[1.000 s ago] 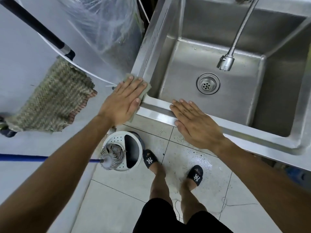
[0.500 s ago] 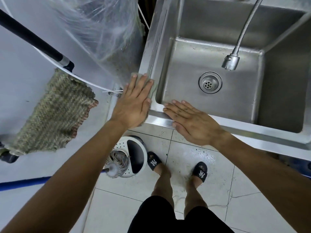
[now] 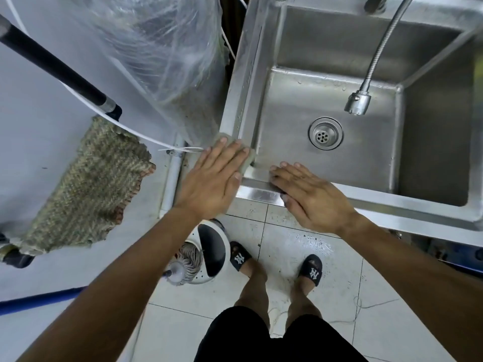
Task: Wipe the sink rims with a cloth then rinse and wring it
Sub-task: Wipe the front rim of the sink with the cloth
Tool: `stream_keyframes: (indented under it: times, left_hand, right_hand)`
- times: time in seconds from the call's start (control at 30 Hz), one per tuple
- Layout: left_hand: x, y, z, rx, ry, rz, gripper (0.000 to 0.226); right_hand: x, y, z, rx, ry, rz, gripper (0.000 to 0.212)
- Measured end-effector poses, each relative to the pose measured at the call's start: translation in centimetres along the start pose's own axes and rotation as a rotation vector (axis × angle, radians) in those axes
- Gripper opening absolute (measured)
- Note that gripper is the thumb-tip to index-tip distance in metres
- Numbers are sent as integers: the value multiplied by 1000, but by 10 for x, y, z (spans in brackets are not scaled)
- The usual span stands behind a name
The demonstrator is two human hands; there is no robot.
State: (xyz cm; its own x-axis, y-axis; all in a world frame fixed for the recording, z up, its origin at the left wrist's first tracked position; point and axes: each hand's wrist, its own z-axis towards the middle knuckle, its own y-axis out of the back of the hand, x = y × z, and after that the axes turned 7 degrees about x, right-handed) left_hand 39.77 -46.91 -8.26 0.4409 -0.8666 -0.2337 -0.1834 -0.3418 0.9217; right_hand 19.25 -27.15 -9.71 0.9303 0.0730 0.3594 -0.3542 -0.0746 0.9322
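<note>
Both hands are flat on the steel. The left hand (image 3: 213, 182) lies with fingers straight and spread, palm pressing a pale grey-green cloth (image 3: 248, 159) onto the near-left corner of the sink rim; only the cloth's edges peek out past the fingertips, at about one o'clock from the knuckles. The right hand (image 3: 312, 198) is just beside it at three o'clock, fingers straight and together, resting flat on the front rim and gripping nothing.

Largest thing out here is the deep square stainless-steel sink (image 3: 339, 205), filling the frame from twelve round to three o'clock, its left rim running away from the cloth toward twelve. At eleven o'clock from the hands, a crumpled clear plastic sheet (image 3: 162, 48) drapes down just beside that left rim. Over at nine o'clock hangs a coarse woven olive-brown mop pad (image 3: 86, 189) on a black pole (image 3: 52, 64). Below the arms, pale square floor tiles (image 3: 300, 246), wet and speckled, with two feet in black slides (image 3: 311, 269) at six o'clock. At seven o'clock sits a round white spin-mop bucket (image 3: 209, 252) holding a grey string mop head (image 3: 187, 261).

Inside the basin, a flexible ribbed metal faucet hose (image 3: 356, 101) hangs at two o'clock, nozzle above the floor of the sink, and the round perforated steel drain (image 3: 325, 136) sits just below it.
</note>
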Motion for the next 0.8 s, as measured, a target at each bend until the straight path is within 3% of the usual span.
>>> stream_keyframes:
  times: [0.07, 0.23, 0.4, 0.8]
  left_hand:
    - [13, 10, 17, 14, -10, -19, 56]
    - [-3, 4, 16, -6, 34, -41, 58]
    - [-22, -16, -23, -57, 49, -33, 59]
    - [7, 39, 109, -48, 79, -135, 58]
  right_hand:
    - [-1, -1, 1, 90, 83, -50, 51]
    - [-4, 2, -4, 216, 67, -144, 59]
    - [-4, -3, -9, 154, -41, -139, 57]
    - [-4, -4, -5, 137, -41, -118, 55]
